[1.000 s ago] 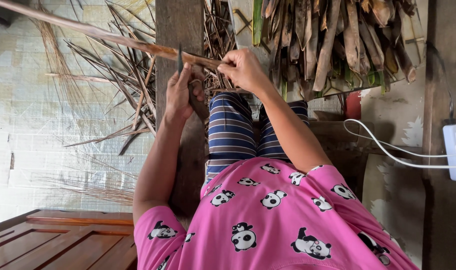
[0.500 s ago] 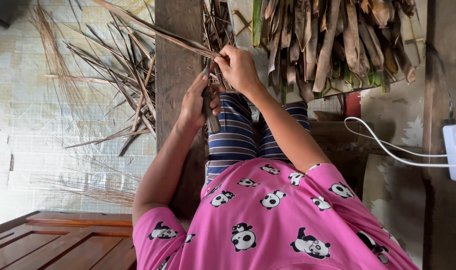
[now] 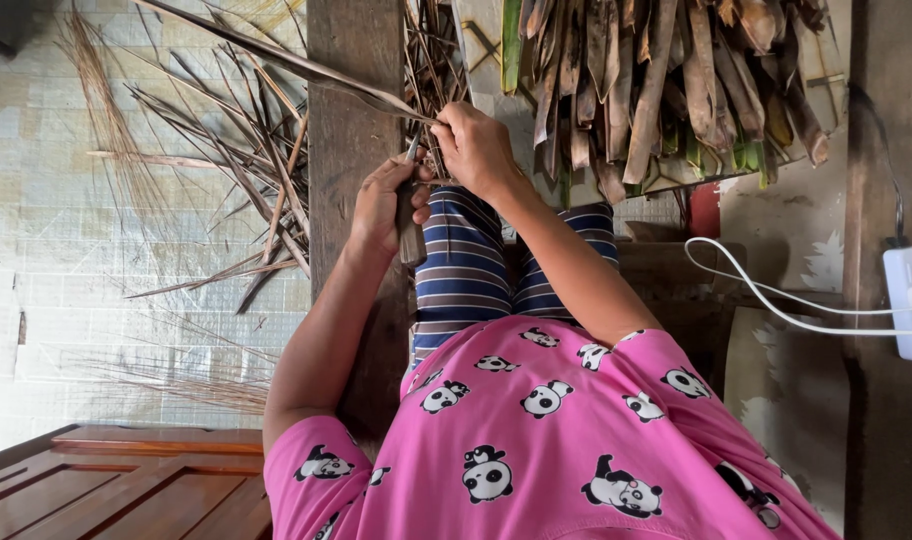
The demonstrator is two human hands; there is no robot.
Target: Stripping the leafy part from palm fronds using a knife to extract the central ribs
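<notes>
My left hand [image 3: 379, 206] is closed around a small knife [image 3: 411, 235], its blade pointing up toward the other hand. My right hand [image 3: 476, 150] pinches the near end of a long dry palm leaf strip [image 3: 296, 65], which runs up and to the left across a wooden post [image 3: 351, 150]. The two hands are close together above my lap, and the knife tip meets the strip just beside my right fingers. Striped blue shorts [image 3: 466, 270] and a pink shirt with panda prints [image 3: 536, 440] fill the lower middle.
Dry leaf strips and thin ribs [image 3: 216, 160] lie scattered on the tiled floor [image 3: 66, 250] at left. A bundle of dried leaves [image 3: 656, 80] is stacked at top right. A white socket [image 3: 911, 300] with a white cable [image 3: 776, 300] sits at right, and a wooden panel [image 3: 126, 480] at bottom left.
The leaf strip has swung from nearly level to a steeper slant. My left hand with the knife moved right and down, from against the post to beside my right hand.
</notes>
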